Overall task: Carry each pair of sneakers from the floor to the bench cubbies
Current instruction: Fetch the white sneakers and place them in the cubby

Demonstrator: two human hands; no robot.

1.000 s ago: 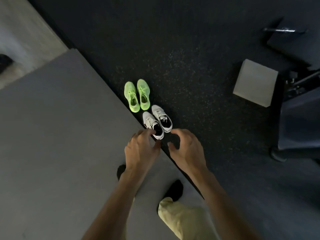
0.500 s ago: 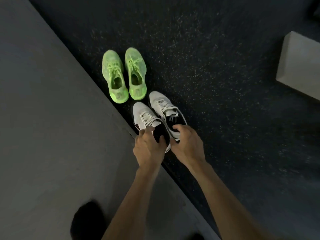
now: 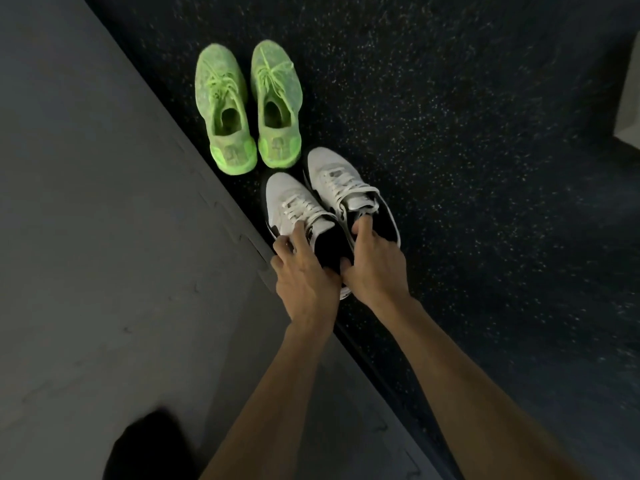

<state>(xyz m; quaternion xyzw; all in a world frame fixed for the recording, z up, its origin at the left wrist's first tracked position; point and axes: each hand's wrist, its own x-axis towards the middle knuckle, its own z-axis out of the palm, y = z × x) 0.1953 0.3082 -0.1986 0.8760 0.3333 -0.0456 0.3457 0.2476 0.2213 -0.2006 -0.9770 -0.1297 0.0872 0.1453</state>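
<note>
Two pairs of sneakers stand on the dark speckled floor beside a grey mat. The white pair with black heels is nearest me. My left hand (image 3: 304, 271) grips the left white sneaker (image 3: 291, 202) at its collar, fingers over the tongue and side. My right hand (image 3: 375, 263) grips the right white sneaker (image 3: 337, 174) at its heel opening, fingers hooked inside. Beyond them sits the neon green pair (image 3: 247, 105), toes pointing away, untouched. The bench cubbies are out of view.
The grey mat (image 3: 104, 237) fills the left side, its edge running diagonally past the shoes. A pale block (image 3: 628, 98) shows at the right edge. My dark shoe tip (image 3: 145, 445) is at the bottom left.
I have bent closer to the floor. Both hands came down from above the white pair and now hold its collars; the shoes look much larger in view.
</note>
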